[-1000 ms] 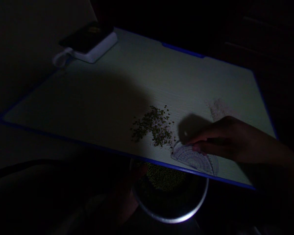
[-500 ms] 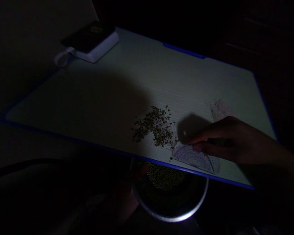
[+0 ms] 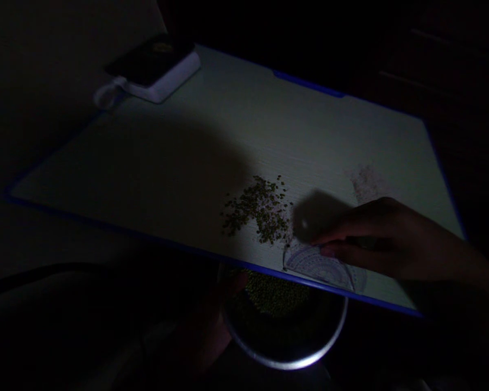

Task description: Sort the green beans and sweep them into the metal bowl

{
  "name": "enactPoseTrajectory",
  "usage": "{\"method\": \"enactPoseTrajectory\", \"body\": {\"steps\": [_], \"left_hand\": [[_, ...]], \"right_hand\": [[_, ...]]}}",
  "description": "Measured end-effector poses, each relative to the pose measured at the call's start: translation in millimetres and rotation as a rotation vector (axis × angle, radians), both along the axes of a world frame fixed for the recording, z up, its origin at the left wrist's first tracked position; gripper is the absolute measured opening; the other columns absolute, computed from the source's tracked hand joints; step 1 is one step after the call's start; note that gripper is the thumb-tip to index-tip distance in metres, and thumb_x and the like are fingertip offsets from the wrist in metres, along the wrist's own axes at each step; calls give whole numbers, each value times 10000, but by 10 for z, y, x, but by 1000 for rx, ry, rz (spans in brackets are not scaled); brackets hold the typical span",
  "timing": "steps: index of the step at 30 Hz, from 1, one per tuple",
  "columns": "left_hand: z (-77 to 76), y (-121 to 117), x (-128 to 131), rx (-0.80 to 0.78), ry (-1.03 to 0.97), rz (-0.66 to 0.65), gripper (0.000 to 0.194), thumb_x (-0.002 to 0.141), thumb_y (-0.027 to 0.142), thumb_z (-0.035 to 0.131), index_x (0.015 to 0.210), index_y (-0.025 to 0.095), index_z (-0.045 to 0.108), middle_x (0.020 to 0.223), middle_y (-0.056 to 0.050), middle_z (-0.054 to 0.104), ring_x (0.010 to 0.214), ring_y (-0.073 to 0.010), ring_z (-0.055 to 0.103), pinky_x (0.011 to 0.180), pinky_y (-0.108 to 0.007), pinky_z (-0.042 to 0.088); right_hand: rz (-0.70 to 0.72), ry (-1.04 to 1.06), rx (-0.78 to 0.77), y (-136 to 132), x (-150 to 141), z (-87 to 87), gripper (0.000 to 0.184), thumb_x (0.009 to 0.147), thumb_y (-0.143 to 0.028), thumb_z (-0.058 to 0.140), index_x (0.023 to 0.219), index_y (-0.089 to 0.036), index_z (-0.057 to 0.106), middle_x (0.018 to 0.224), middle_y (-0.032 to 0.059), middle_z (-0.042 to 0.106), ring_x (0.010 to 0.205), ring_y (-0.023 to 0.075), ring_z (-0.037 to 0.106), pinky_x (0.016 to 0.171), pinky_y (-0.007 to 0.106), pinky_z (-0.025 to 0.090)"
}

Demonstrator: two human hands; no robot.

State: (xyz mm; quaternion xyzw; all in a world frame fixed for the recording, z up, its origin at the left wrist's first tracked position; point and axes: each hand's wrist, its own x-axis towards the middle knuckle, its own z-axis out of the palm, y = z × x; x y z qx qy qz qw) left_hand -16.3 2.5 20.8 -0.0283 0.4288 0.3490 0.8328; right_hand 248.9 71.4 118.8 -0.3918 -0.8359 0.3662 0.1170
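The scene is very dark. My right hand (image 3: 381,236) pinches a clear half-round protractor (image 3: 321,269) that lies flat near the front edge of a pale board with a blue rim (image 3: 106,228). Just left of the protractor lies a small pile of green beans (image 3: 261,209). Under the board's front edge my left hand (image 3: 212,326) grips the rim of a round metal bowl (image 3: 305,355) with more green beans inside. The left hand is barely visible in the dark.
A white power bank with a dark phone on top (image 3: 157,70) and a white cable loop sits at the board's far left corner. A faint pale dusty patch (image 3: 364,182) lies behind my right hand.
The protractor and my right hand have slid slightly toward the board's front edge. The bean pile and the bowl stay where they were.
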Motion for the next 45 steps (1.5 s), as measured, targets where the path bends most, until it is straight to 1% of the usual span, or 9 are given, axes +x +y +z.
{"method": "enactPoseTrajectory", "body": {"steps": [5,9,16,21,27,33,36,40,45], "left_hand": [[-43,-48,1,-45,-40,61,250,762,276,836,1011,296,821,1122,-20,842,1410,-318,546,1254,-492,271],[-11,-29,-3,-30,-29,84,112,751,259,856,846,308,820,993,13,863,1372,-305,587,1253,-468,279],[14,-7,-44,-135,47,47,167,634,276,931,748,297,810,897,5,864,1319,-334,632,1250,-473,279],[-41,-35,-50,-57,36,22,182,649,313,929,796,292,825,881,-3,864,1331,-333,622,1258,-482,256],[-9,-17,-45,8,-16,11,200,783,272,828,979,314,826,1069,-4,853,1411,-285,547,1259,-451,270],[-17,15,-78,-50,-10,45,116,695,259,900,769,299,820,773,16,850,1207,-294,714,1216,-428,356],[-74,24,-88,-62,0,65,177,668,212,912,737,342,813,788,64,851,1194,-251,722,1219,-372,342],[-154,-8,-96,9,3,27,84,740,293,859,820,307,838,912,-2,865,1320,-301,635,1240,-445,311],[-139,-19,-102,-9,-33,16,118,700,319,884,808,302,842,991,-12,861,1350,-334,604,1248,-477,289]], "right_hand": [[6,21,-1,10,-23,4,211,1000,-281,633,1109,-177,781,937,34,834,758,117,777,676,202,549],[17,33,-18,15,-27,-7,207,996,-281,637,1106,-186,783,938,35,835,761,123,781,677,209,554],[35,47,-19,11,1,-4,188,987,-247,645,1107,-195,780,942,25,834,771,112,780,676,184,552],[47,56,-26,-11,5,17,177,983,-225,652,1100,-178,777,959,31,834,791,101,780,689,167,552],[21,38,-8,-17,-44,-27,210,993,-286,639,1109,-193,787,912,34,834,709,116,772,634,204,539],[-152,-58,-68,7,97,-64,255,988,-375,624,1099,-228,799,863,23,832,659,151,765,595,241,566],[-223,-84,-81,25,262,-57,244,977,-389,639,1078,-236,800,846,23,825,649,153,752,601,249,577],[-271,-60,-90,16,363,-23,275,965,-453,653,1041,-235,801,798,30,810,600,145,728,546,237,558],[-173,-42,-224,-17,210,-21,241,975,-400,652,1088,-236,789,715,1,776,577,130,712,521,223,528]]}}
